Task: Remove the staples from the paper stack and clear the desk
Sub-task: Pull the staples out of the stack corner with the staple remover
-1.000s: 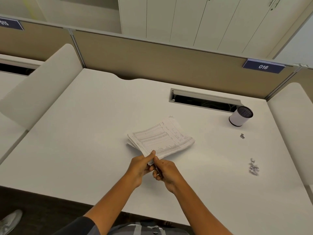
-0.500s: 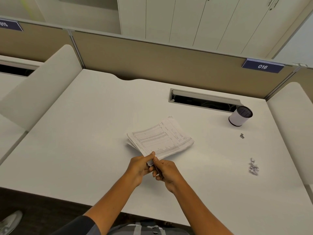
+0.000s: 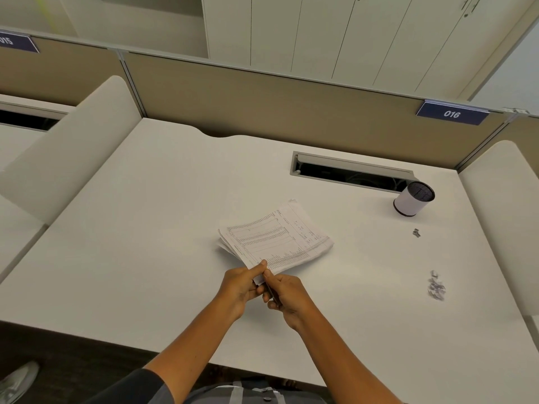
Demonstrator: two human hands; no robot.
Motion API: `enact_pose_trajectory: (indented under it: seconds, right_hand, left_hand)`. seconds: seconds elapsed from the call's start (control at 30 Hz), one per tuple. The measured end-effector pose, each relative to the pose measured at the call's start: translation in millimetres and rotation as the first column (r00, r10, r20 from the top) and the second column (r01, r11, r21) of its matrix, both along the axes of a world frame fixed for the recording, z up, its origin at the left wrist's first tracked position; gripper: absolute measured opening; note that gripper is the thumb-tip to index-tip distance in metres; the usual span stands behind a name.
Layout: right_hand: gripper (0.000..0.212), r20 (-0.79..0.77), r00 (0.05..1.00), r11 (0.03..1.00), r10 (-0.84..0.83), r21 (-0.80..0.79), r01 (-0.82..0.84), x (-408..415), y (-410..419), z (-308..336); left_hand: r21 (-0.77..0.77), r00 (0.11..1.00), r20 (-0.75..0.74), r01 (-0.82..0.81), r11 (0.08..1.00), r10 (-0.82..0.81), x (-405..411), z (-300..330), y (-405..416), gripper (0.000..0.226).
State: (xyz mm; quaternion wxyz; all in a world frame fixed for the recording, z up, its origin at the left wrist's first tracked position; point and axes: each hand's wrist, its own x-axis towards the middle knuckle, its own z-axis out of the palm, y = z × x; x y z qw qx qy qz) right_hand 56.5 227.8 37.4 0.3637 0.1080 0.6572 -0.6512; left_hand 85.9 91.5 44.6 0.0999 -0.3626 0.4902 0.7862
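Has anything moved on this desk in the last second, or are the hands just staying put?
Nothing visibly changed. The left hand still pinches the near corner of the paper stack, and the right hand still holds a thin dark tool against that corner. The white cup, the lone staple and the pile of pulled staples lie where they were.
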Motion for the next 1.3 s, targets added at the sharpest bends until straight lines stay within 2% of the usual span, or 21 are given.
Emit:
enact_pose_trajectory:
  seconds: [0.57, 1.0, 1.23, 1.3]
  right_hand:
    - [0.037, 0.008, 1.0, 1.0, -0.011, 0.002, 0.011, 1.7, -0.2, 5.8]
    - [0.043, 0.017, 1.0, 0.999, -0.026, 0.02, 0.026, 0.6, -2.1, 3.7]
    - [0.045, 0.034, 0.999, 1.0, 0.024, -0.008, -0.024, -3.4, 1.0, 7.1]
    - [0.044, 0.048, 0.998, 0.999, 0.03, -0.029, -0.028, -3.8, 0.7, 8.4]
  left_hand:
    - [-0.012, 1.0, 0.0, -0.007, 1.0, 0.007, -0.1, -2.7, 1.6, 0.024]
    - [-0.027, 1.0, -0.015, -0.024, 0.999, 0.023, -0.6, -8.8, 2.4, 0.013]
    - [0.038, 1.0, -0.017, 0.019, 0.999, -0.019, -4.0, -8.4, -2.0, 0.038]
    - [0.066, 1.0, 0.01, -0.001, 0.998, 0.001, -5.3, -8.4, -3.2, 0.039]
